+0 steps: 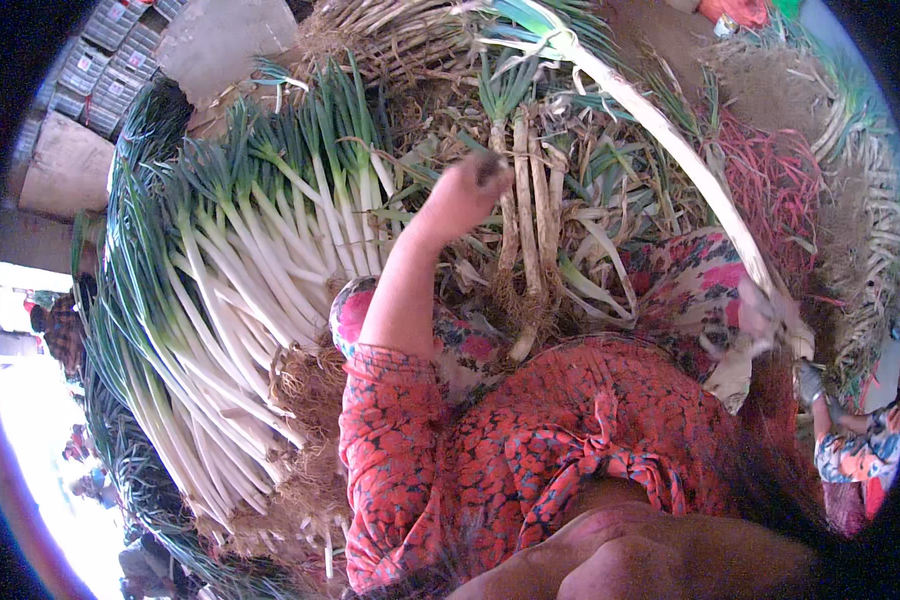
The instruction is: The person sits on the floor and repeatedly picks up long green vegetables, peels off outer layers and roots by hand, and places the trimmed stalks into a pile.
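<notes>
My left hand (pixel 471 191) is raised over the trimmings in front of my lap, close to several unpeeled Welsh onions (pixel 529 202) with brown outer skins and roots. Its fingers look curled with a dark patch at their tips, but blur hides whether they hold anything. My right hand (pixel 763 319), strongly blurred, is at the root end of one long Welsh onion (pixel 667 127). Its white stalk slants up and leftward to green leaves at the top of the view. A large pile of clean white Welsh onions (pixel 247 277) lies left of my left arm, roots towards me.
Loose leaves and peeled skins (pixel 600 172) cover the ground ahead. Unpeeled stalks (pixel 397 37) are heaped at the top. Red plastic strips (pixel 772 187) lie to the right. Another person (pixel 859 442) is at the far right, beside a row of stalks (pixel 870 217). Stacked crates (pixel 109 67) stand upper left.
</notes>
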Motion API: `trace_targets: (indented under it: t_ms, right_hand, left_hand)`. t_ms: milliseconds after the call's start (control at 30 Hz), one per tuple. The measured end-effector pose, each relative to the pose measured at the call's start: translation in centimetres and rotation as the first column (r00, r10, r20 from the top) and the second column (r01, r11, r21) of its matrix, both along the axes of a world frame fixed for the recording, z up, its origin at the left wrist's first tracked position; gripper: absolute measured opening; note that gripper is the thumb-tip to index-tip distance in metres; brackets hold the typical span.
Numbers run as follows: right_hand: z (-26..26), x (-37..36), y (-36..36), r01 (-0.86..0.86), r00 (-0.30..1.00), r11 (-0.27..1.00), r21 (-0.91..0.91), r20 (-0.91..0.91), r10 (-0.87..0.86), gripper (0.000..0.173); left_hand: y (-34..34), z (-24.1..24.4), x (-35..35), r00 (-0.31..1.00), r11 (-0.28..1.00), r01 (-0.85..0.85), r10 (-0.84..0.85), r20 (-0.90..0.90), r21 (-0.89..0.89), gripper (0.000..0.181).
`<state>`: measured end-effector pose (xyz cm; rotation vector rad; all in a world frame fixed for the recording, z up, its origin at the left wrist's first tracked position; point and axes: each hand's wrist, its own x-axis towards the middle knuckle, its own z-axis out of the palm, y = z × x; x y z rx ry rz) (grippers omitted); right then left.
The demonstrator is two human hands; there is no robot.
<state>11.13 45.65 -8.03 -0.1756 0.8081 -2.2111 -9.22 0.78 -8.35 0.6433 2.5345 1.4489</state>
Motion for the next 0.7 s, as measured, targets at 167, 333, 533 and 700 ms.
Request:
trace_targets:
  t_ms: [167, 333, 533, 700]
  right_hand:
    - [-1.7, -0.9, -4.8, -0.272, 0.962, 0.933, -0.236, -0.104, 0.254, 0.026]
    - [-7.5, 1.1, -6.3, 0.125, 0.972, 0.595, 0.794, -0.219, 0.088, 0.040]
    - [-4.0, -5.1, -17.0, 0.244, 0.873, 0.250, 0.937, -0.325, 0.364, 0.055]
    - [-0.2, -12.8, -23.2, 0.596, 0.617, 0.600, 0.533, -0.783, 0.083, 0.043]
  left_hand:
    - [-3.0, 1.9, -2.6, 0.932, 0.799, -0.303, 0.136, 0.335, 0.519, 0.054]
    - [-4.5, 0.4, -5.9, 0.907, 0.163, -0.312, -0.241, 0.345, 0.936, 0.046]
    - [-6.3, 0.7, -2.6, 0.913, 0.340, -0.393, 0.037, 0.406, 0.854, 0.048]
    - [-5.6, 2.4, -0.7, 0.911, 0.323, -0.413, 0.137, 0.390, 0.851, 0.050]
